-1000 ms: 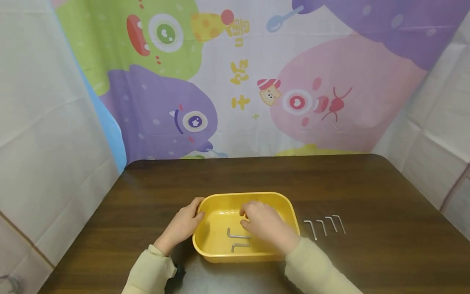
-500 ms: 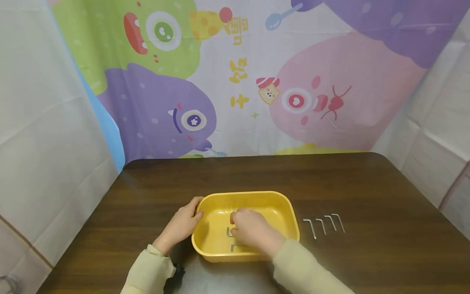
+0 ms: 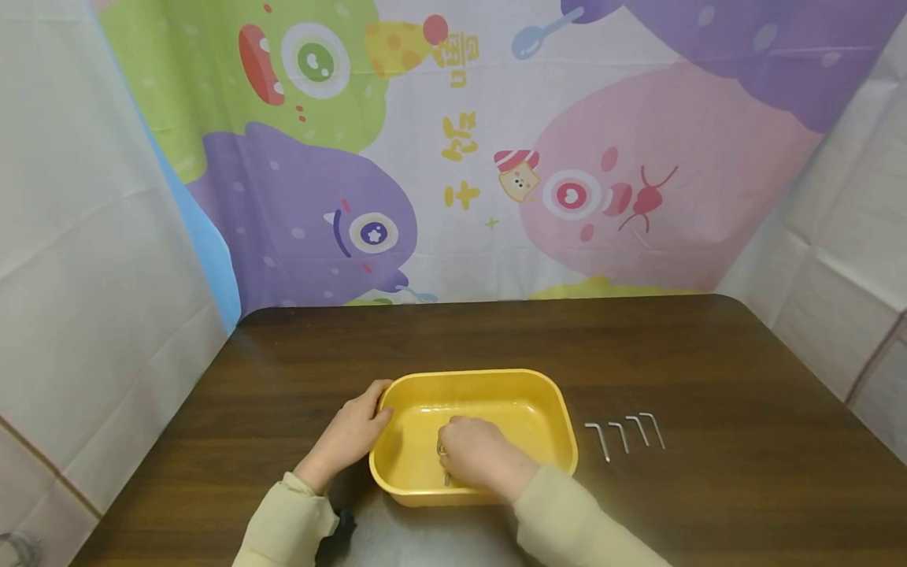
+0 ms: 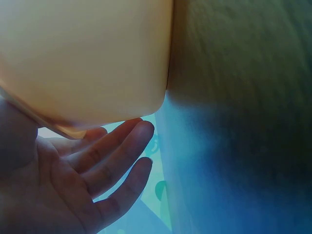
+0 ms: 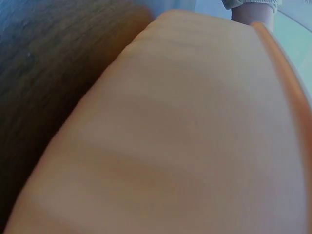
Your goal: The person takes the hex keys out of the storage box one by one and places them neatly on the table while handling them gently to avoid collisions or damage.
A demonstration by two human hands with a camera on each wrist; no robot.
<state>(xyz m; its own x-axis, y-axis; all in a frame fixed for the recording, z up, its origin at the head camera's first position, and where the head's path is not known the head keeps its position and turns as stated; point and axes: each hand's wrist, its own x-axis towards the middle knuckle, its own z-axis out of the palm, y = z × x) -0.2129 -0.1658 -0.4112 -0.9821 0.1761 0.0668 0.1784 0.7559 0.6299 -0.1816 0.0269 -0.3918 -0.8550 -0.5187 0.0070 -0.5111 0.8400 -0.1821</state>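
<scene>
A yellow plastic basin (image 3: 473,496) stands on the table. My left hand (image 3: 349,435) grips its left rim, thumb over the edge, and in the left wrist view the fingers reach under the outer wall (image 4: 87,58). Inside the basin, my right hand (image 3: 476,453) has its fingers curled down at the floor, pinching an L-shaped hex key (image 3: 441,447) whose bent end shows by the fingertips. A second hex key (image 3: 447,477) lies just in front, mostly hidden under the hand. The basin's wall (image 5: 170,122) fills the right wrist view and hides the right fingers.
Several more hex keys (image 3: 618,438) lie in a slanting row on the dark wooden table (image 3: 708,504), right of the basin. A cartoon-printed curtain (image 3: 468,236) hangs behind the table, with pale cloth at both sides. Something black (image 3: 338,537) sits below the left sleeve.
My right hand has moved left and toward me inside the basin, coming down over the two hex keys and closing its fingers on one. The left hand has stayed on the rim.
</scene>
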